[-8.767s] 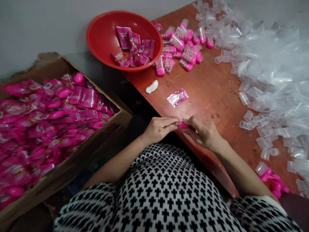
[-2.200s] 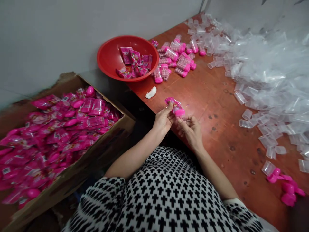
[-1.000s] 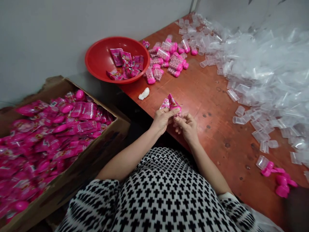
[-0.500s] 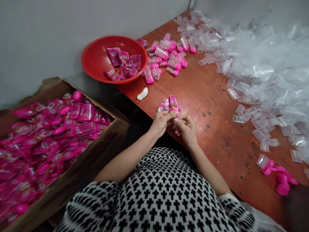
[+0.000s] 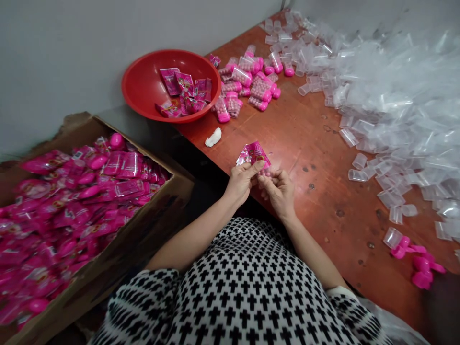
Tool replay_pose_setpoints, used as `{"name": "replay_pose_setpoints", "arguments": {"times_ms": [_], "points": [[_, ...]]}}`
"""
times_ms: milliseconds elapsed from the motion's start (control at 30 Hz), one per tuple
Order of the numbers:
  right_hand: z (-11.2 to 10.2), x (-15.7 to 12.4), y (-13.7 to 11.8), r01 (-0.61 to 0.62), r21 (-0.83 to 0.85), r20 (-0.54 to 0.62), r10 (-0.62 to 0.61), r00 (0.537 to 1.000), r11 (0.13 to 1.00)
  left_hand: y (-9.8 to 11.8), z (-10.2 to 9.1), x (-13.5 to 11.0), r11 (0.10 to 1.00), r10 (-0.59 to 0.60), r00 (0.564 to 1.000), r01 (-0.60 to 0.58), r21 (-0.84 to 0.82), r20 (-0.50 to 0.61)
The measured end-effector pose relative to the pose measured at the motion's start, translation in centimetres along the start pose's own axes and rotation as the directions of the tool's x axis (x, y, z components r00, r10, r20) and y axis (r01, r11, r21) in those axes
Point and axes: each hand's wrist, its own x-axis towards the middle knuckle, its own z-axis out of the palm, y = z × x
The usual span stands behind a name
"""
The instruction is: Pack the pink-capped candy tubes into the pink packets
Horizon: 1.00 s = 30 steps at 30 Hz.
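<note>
Both my hands meet over the near edge of the red-brown table. My left hand pinches a shiny pink sachet from below with thumb and fingers closed. My right hand is closed against the same sachet, fingertips touching its lower right corner, where a small tube of pink balls shows beneath the wrapper. The sachet stands tilted above my knuckles.
A red bowl holds several pink sachets at the table's far left corner. Filled pink-capped tubes lie beside it. Clear empty tubes pile up on the right. Pink caps sit near right. A cardboard box of wrapped pink packs stands left. A white wad lies nearby.
Since 8.8 s ago I picked the sachet off the table and brought it to the pink-capped tube in my hands. Over the last second the sachet has turned and spread wider between my fingers.
</note>
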Motion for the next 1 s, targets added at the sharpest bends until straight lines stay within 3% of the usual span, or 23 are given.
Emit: {"name": "replay_pose_setpoints", "arguments": {"times_ms": [167, 333, 433, 500, 600, 667, 767, 867, 1000], "points": [[0.5, 0.1, -0.6, -0.155, 0.176, 0.078, 0.143, 0.987, 0.972, -0.3, 0.0, -0.6, 1.000, -0.004, 0.999, 0.004, 0.011, -0.034], [0.4, 0.5, -0.4, -0.227, 0.283, 0.161, 0.187, 0.969, 0.932, -0.2, -0.8, -0.4, 0.991, -0.008, 0.997, 0.018, -0.132, 0.073], [0.4, 0.5, 0.2, -0.290, 0.301, 0.236, 0.223, 0.946, 0.908, -0.1, -0.9, -0.1, 0.993, -0.034, 0.994, 0.044, -0.107, 0.100], [0.5, 0.2, 0.6, -0.268, 0.238, 0.227, 0.215, 0.950, 0.934, -0.2, -0.7, 0.1, 0.997, -0.043, 0.998, 0.046, -0.058, 0.052], [0.5, -0.5, 0.7, -0.115, 0.059, 0.154, 0.105, 0.983, 0.992, -0.3, -0.4, 0.0, 0.997, 0.044, 0.997, -0.047, -0.055, -0.063], [0.3, -0.7, 0.6, -0.061, 0.026, 0.126, 0.057, 0.990, 0.998, -0.3, -0.3, -0.2, 0.995, 0.079, 0.995, -0.082, -0.055, -0.064], [-0.1, -0.5, 0.5, -0.143, 0.150, 0.162, 0.119, 0.980, 0.978, -0.2, -0.7, -0.5, 0.996, 0.083, 0.996, -0.083, -0.045, -0.015], [-0.4, 0.0, 0.3, -0.253, 0.261, 0.216, 0.199, 0.956, 0.931, -0.2, -1.3, -0.7, 0.991, 0.132, 0.990, -0.132, 0.004, -0.044], [-0.3, 0.2, 0.3, -0.294, 0.308, 0.245, 0.223, 0.944, 0.905, -0.3, -1.6, -0.8, 0.984, 0.141, 0.989, -0.135, 0.116, -0.041]]}}
